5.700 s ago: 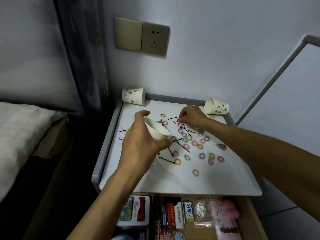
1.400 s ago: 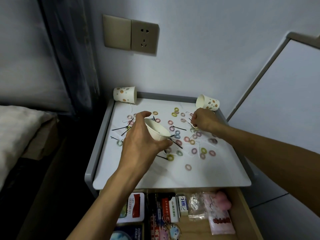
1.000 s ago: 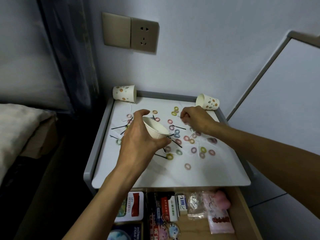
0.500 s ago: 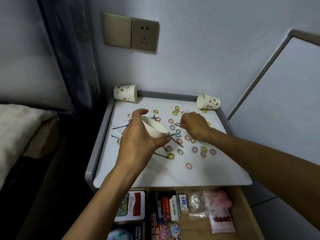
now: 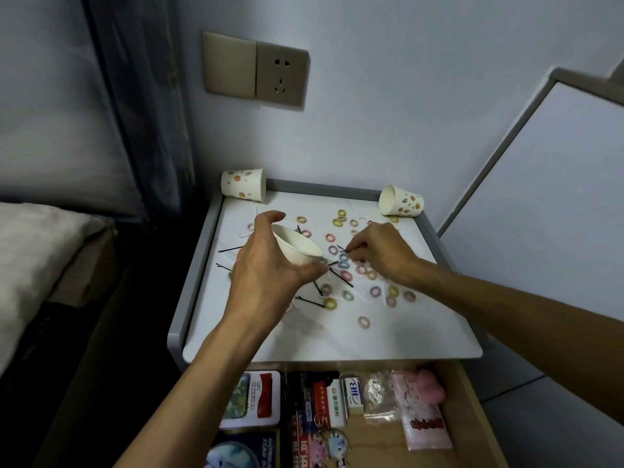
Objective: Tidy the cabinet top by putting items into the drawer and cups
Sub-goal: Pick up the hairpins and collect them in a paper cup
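Observation:
My left hand grips a white paper cup, tilted with its mouth toward the right, above the white cabinet top. My right hand is just right of the cup, its fingertips pinching a thin black hairpin over the scattered items. Several small coloured hair rings and black hairpins lie strewn across the top. Below the front edge, the wooden drawer stands open.
Two dotted paper cups lie on their sides at the back, one at the left corner and one at the right corner. The drawer holds a tin, small boxes, a plastic bag and a pink packet. A bed lies to the left.
My right hand has drawn back from the rear right cup toward the middle and now pinches a hairpin beside the held cup. My left hand has kept the cup in nearly the same place.

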`<state>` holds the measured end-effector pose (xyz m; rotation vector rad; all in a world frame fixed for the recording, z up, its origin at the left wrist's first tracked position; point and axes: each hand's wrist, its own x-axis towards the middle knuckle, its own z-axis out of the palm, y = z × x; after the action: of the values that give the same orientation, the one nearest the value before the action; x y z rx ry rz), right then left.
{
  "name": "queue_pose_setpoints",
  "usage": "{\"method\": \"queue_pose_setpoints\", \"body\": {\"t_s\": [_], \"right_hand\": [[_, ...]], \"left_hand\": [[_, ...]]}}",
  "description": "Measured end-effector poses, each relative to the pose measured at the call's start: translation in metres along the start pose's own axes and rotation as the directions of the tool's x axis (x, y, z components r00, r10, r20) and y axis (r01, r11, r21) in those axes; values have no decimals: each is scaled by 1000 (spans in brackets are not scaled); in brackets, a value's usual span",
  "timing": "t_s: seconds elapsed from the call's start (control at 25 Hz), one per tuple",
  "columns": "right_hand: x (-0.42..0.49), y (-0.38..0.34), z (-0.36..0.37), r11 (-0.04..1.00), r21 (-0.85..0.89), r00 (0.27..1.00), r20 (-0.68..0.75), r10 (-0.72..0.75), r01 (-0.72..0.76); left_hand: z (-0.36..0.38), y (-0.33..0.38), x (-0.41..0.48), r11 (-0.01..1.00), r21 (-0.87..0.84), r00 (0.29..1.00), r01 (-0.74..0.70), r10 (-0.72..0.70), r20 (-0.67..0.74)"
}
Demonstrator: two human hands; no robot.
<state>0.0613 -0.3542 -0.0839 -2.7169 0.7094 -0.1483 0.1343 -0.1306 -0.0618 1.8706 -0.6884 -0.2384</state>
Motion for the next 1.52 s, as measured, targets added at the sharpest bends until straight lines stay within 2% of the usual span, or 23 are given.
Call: {"method": "queue_pose_setpoints", "body": {"t_s": [0.12, 0.32, 0.6, 0.84, 1.0, 1.12, 1.2, 1.28, 1.4, 1.44, 1.52], "right_hand": [[-21, -12, 16, 999, -37, 999, 33, 30, -29], [-23, -19, 28, 990, -79, 992, -60, 112, -116], [-19, -29, 34, 944, -292, 986, -100, 131, -155], [-20, -29, 30, 939, -264, 975, -52, 215, -221], [-27, -35, 30, 882, -445, 988, -48, 148, -154], [-33, -41, 29, 825, -564, 997, 49, 65, -26], [-33, -42, 26, 813, -580, 993, 117, 32, 42], [-30, -36, 27, 833, -550, 988, 151, 20, 67], [-23, -22, 24, 906, -422, 994, 101, 51, -4], [-21, -19, 19, 944, -328, 994, 83, 69, -38], [-22, -22, 3, 998, -16, 995, 80, 65, -64]], "left_hand": [[-3, 1, -1, 1000, -25, 1000, 0, -1, -7], [-13, 3, -3, 999, -48, 999, 25, -26, -21], [-17, 4, -2, 998, -48, 999, 33, -34, -17], [-16, 5, -3, 999, -44, 999, 21, -22, -23], [-14, 5, -3, 999, -38, 1000, 4, -5, -26], [-12, 5, -3, 1000, -26, 1000, -9, 8, -18], [-12, 4, -3, 1000, -22, 1000, -13, 12, -11], [-13, 3, -3, 1000, -19, 1000, -13, 13, -3], [-14, 2, -2, 1000, -18, 1000, -1, 1, 0], [-15, 2, -2, 1000, -16, 1000, 2, -2, 1], [-14, 0, -2, 1000, -16, 1000, 8, -8, 5]]}}
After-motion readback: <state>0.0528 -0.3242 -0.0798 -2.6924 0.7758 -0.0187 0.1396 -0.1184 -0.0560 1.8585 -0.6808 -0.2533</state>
